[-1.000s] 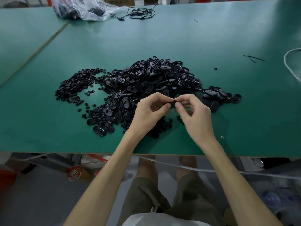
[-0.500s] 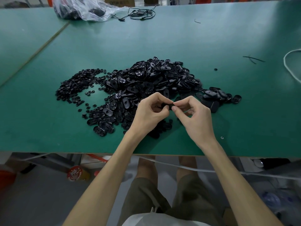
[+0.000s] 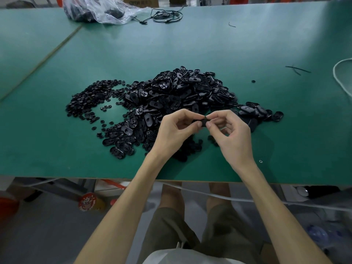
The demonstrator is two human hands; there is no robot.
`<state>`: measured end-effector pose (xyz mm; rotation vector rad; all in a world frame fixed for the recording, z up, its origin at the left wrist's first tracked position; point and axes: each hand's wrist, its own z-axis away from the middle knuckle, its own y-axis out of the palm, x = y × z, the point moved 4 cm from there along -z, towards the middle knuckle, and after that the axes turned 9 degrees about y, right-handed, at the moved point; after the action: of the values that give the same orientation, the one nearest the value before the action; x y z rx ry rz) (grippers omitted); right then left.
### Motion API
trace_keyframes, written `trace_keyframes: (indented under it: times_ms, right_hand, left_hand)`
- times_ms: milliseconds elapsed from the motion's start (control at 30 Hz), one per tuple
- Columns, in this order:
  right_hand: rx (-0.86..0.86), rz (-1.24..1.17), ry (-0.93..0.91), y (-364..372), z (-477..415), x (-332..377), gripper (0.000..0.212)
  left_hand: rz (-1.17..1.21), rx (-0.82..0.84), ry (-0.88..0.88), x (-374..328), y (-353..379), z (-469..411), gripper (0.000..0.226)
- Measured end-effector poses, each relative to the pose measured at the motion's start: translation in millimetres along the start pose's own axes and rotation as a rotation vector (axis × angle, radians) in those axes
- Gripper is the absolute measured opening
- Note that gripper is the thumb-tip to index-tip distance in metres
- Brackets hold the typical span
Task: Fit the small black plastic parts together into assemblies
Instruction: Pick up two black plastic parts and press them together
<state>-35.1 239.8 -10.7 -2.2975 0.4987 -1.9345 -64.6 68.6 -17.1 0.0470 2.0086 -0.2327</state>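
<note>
A big heap of black oval plastic shells (image 3: 182, 96) lies in the middle of the green table (image 3: 247, 44). To its left spreads a flatter pile of small round black pieces (image 3: 89, 100). Just in front of the heap, my left hand (image 3: 175, 130) and my right hand (image 3: 232, 134) meet fingertip to fingertip above the table. Between them is one black oval part (image 3: 202, 122), pinched by thumb and fingers of both hands. Most of that part is hidden by my fingers.
A short row of oval parts (image 3: 261, 113) trails off to the right of my hands. A clear plastic bag (image 3: 99, 10) and a coiled black cable (image 3: 165, 15) lie at the far edge. A white cord (image 3: 341, 77) loops at the right. The table's near edge is close behind my wrists.
Both hands have stayed in place in front of the heap, with small finger movements on the black part; the fingertips have shifted slightly around it.
</note>
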Motion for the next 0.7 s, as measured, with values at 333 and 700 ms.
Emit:
trace_keyframes:
  times_ms: [333, 700]
  right_hand:
    - [0.028, 0.021, -0.032, 1, 2, 1, 0.023]
    - [-0.257, -0.124, 0.051, -16, 1, -5, 0.033]
  left_hand:
    - [-0.042, -0.006, 0.013, 0, -1, 1, 0.014]
    - [-0.316, -0.089, 0.078, -5, -5, -1, 0.027]
